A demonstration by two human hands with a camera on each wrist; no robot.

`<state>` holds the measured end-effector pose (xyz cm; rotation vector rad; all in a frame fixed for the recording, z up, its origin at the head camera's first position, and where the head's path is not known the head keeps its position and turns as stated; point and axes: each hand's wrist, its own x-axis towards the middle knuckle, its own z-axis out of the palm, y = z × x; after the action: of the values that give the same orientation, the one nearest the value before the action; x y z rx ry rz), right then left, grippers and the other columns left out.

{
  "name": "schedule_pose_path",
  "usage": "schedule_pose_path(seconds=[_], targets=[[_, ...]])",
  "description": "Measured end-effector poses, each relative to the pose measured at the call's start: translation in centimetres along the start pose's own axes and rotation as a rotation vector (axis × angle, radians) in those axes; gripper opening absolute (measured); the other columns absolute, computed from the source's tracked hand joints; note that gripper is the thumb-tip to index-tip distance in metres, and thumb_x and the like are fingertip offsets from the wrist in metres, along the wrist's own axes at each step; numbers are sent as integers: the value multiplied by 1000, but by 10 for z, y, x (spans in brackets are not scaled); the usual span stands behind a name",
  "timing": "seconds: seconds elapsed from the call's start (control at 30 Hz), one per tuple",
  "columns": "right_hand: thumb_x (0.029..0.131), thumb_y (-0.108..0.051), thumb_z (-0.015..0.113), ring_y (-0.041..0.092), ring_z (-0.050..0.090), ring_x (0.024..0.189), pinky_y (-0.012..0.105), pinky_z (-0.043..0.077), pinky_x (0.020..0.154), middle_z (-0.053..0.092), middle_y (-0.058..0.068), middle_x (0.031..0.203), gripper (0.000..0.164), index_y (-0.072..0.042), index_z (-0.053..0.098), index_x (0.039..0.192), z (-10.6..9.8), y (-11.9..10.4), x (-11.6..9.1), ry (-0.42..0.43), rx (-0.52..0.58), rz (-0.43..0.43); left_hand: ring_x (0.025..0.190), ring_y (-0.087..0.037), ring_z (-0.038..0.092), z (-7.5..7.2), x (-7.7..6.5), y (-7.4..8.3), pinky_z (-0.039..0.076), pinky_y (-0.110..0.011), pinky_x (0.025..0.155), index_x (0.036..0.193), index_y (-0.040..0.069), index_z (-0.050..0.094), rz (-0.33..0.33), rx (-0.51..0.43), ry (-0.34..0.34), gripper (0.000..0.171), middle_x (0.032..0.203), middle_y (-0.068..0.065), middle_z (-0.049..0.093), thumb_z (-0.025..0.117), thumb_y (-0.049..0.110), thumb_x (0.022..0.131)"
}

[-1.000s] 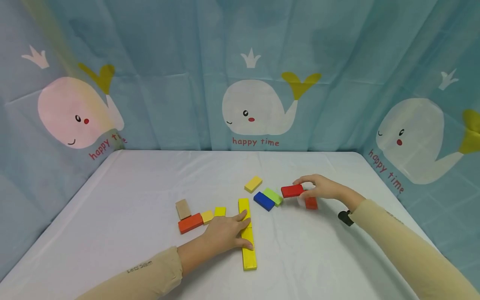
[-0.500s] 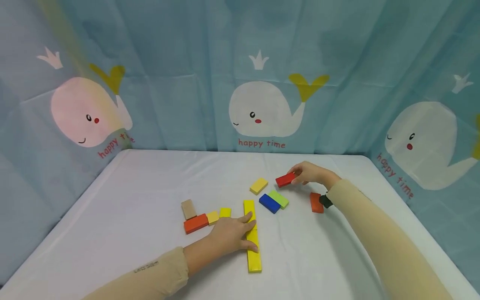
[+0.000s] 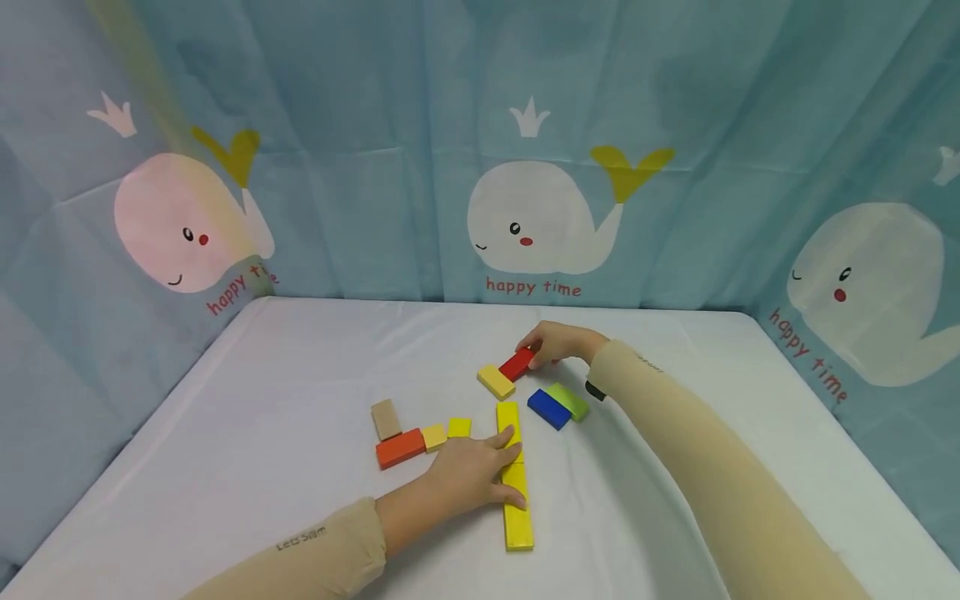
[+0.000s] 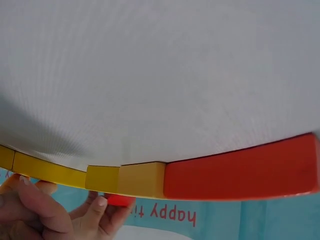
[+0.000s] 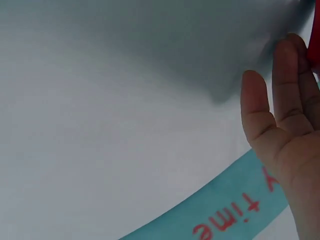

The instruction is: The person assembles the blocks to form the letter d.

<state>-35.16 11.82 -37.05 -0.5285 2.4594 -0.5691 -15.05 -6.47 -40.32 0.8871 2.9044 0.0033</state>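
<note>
My right hand (image 3: pixel 558 342) pinches a red block (image 3: pixel 517 364) at the back of the table, its near end against a pale yellow block (image 3: pixel 496 382). In the right wrist view only a sliver of the red block (image 5: pixel 314 45) shows past the fingers. The left hand (image 3: pixel 468 477) rests with spread fingers on two yellow blocks (image 3: pixel 517 529) laid end to end, pointing away from me. Left of that hand, a tan block (image 3: pixel 386 419), an orange-red block (image 3: pixel 401 448), a small light-yellow block (image 3: pixel 434 437) and a partly hidden yellow block (image 3: pixel 460 427) lie together.
A blue block (image 3: pixel 549 409) and a lime green block (image 3: pixel 567 401) lie side by side, right of the yellow row. The white-covered table (image 3: pixel 247 467) is bordered by a pale blue curtain (image 3: pixel 360 225) with printed whales. The right sleeve (image 3: pixel 697 450) crosses the right side.
My right hand has carried the red block leftward to the pale yellow block, which has turned to slant the other way. An orange-red block at the right has gone out of sight around the right sleeve.
</note>
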Motion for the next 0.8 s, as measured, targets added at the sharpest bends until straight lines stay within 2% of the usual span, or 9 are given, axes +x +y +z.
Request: schedule_pose_path(seconds=[0.13,0.23,0.43,0.53,0.67,0.8], targets=[[93,-9,66,22,55,97,30,50,82,62,10,118,44,-12,58,136,4,-14,5,-10,7,-44,45,-8,41,-2,0,2,22,-22,44,137,24,58,0,-1,-3,78,143,2,51,59,73,76],[93,-6,64,23,55,99,33,51,84,61,12,121,45,-12,58,136,1,-17,3,-11,35,-61,47,-7,42,-3,0,3,23,-22,44,138,24,57,-4,-5,-12,78,144,2,50,59,72,77],[92,-5,65,26,53,110,39,51,89,58,12,124,44,-15,60,134,-9,-11,0,-83,66,-10,46,-8,41,-5,0,3,24,-21,45,138,24,57,-6,0,-22,78,144,2,50,59,72,77],[91,-6,66,24,52,109,37,50,87,59,9,121,44,-18,62,133,-2,-14,5,-111,62,-15,47,-7,42,-6,-1,2,27,-21,45,138,24,57,-4,8,-29,77,144,2,50,58,72,77],[91,-7,65,21,51,100,30,48,80,59,6,114,45,-21,62,134,9,-25,13,-142,49,-58,51,-7,47,-6,0,1,28,-21,45,138,25,57,1,21,-29,77,144,3,49,58,73,77],[95,-11,62,20,52,98,29,47,79,59,6,117,42,-20,60,136,13,-33,18,-155,73,-87,56,-7,54,-6,0,1,29,-21,44,138,25,58,4,25,-21,77,144,2,50,58,73,77]])
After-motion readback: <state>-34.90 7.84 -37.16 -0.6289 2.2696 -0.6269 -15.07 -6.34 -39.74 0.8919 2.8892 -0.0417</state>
